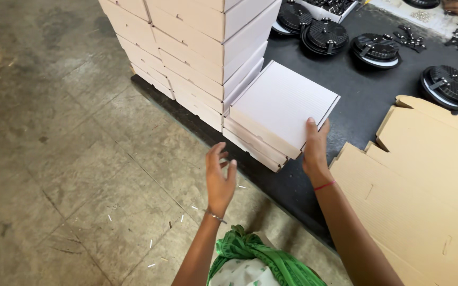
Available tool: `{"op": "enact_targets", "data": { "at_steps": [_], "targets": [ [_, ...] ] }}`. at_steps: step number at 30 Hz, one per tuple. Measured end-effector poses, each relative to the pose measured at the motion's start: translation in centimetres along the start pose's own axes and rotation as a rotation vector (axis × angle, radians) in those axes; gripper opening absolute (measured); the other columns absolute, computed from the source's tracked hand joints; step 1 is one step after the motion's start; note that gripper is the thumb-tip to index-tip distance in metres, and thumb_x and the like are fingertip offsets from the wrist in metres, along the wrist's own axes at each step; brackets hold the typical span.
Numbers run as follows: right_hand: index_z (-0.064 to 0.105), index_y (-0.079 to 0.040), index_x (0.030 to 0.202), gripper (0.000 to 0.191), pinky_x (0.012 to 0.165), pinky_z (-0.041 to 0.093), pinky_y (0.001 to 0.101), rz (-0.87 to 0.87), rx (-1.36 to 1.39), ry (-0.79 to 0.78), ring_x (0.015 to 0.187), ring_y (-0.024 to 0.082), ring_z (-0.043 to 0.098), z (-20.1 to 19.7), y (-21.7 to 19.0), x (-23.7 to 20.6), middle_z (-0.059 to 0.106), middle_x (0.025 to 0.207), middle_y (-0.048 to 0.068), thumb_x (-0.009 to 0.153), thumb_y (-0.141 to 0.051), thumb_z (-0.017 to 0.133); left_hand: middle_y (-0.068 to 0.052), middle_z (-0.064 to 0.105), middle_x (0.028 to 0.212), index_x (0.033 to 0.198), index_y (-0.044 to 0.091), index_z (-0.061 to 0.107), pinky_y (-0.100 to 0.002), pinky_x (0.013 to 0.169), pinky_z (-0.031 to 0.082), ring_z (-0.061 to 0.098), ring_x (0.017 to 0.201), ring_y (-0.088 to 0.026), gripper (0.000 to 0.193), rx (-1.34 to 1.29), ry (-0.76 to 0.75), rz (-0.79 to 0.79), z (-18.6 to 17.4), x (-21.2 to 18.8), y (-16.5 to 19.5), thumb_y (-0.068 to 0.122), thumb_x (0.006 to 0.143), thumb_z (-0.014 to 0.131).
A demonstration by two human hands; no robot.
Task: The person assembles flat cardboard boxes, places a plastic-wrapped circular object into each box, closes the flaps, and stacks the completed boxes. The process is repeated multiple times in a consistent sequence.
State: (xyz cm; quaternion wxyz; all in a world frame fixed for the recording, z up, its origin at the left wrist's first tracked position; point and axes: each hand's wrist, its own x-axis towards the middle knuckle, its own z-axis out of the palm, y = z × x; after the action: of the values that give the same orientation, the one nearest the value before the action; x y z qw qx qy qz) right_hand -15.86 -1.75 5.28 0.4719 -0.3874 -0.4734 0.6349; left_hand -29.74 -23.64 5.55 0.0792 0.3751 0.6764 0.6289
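In the head view, the right hand (315,145) grips the near edge of a flat white cardboard box (284,103), thumb on top and the fingers curled underneath, out of sight. The closed box sits tilted on top of a low pile of like boxes (255,143), its far corner against a taller stack of white boxes (197,47) that rises out of the top of the frame. All these boxes are shut, so what they hold cannot be told.

The left hand (220,177) hangs free in the air just left of the low pile, fingers loosely spread and slightly bent, touching nothing. A thin bangle rings its wrist; a red thread rings the right wrist.

The stacks stand at the edge of a dark mat (356,90) laid on the concrete floor (54,159). On the mat, well beyond the held box, lie several round black ribbed parts (376,48). To the right, flat brown cardboard blanks (425,180) lie unfolded. A green patterned cloth (255,259) shows at the bottom edge.
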Motion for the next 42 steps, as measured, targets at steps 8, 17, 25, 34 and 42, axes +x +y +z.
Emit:
{"op": "enact_targets", "data": {
  "at_steps": [8, 17, 25, 34, 42],
  "targets": [
    [0.026, -0.005, 0.156, 0.066, 0.116, 0.032, 0.0408, -0.082, -0.285, -0.005, 0.141, 0.027, 0.040, 1.1, 0.2, -0.5, 0.040, 0.152, 0.017, 0.104, -0.041, 0.042, -0.015, 0.051, 0.137, 0.142, 0.001, 0.046, -0.035, 0.090, 0.057, 0.063, 0.113, -0.023, 0.051, -0.025, -0.069, -0.121, 4.2, 1.8, -3.4, 0.008, 0.096, 0.067],
    [0.039, -0.005, 0.155, 0.081, 0.120, 0.030, 0.0421, 0.173, -0.128, -0.138, 0.146, 0.026, 0.038, -5.7, 2.1, 8.8, 0.043, 0.158, 0.011, 0.102, -0.063, 0.023, -0.022, 0.018, 0.161, 0.159, -0.001, 0.015, -0.046, 0.117, 0.037, 0.030, 0.148, -0.038, 0.112, 0.048, -0.155, -0.100, 8.3, -0.1, -3.1, 0.027, 0.080, 0.090],
    [0.044, -0.003, 0.153, 0.077, 0.124, 0.029, 0.0380, -0.024, -0.099, -0.279, 0.146, 0.023, 0.042, -5.9, 5.6, 9.8, 0.049, 0.156, 0.012, 0.105, -0.060, 0.022, -0.020, 0.003, 0.169, 0.164, 0.002, 0.006, -0.049, 0.120, 0.040, 0.020, 0.155, -0.039, 0.123, -0.013, -0.065, -0.039, 11.4, -1.7, -5.7, 0.023, 0.077, 0.091],
    [0.046, -0.001, 0.150, 0.062, 0.120, 0.031, 0.0416, -0.337, -0.511, 0.094, 0.149, 0.032, 0.036, -15.7, 2.7, 0.6, 0.041, 0.158, 0.020, 0.108, -0.046, 0.039, -0.019, 0.050, 0.137, 0.140, -0.004, 0.051, -0.038, 0.102, 0.050, 0.055, 0.117, -0.026, 0.040, -0.193, -0.185, -0.288, 13.5, -10.2, -5.2, 0.017, 0.108, 0.063],
    [0.042, 0.007, 0.152, 0.074, 0.118, 0.026, 0.0551, -0.108, -1.436, 0.976, 0.145, 0.045, 0.035, -39.7, -2.7, -22.4, 0.036, 0.161, 0.030, 0.102, -0.047, 0.056, -0.024, 0.034, 0.162, 0.151, -0.008, 0.041, -0.047, 0.119, 0.027, 0.035, 0.147, -0.041, 0.062, 0.106, -0.591, 0.076, 18.8, -12.5, 0.4, 0.036, 0.108, 0.049]
  ]
}}
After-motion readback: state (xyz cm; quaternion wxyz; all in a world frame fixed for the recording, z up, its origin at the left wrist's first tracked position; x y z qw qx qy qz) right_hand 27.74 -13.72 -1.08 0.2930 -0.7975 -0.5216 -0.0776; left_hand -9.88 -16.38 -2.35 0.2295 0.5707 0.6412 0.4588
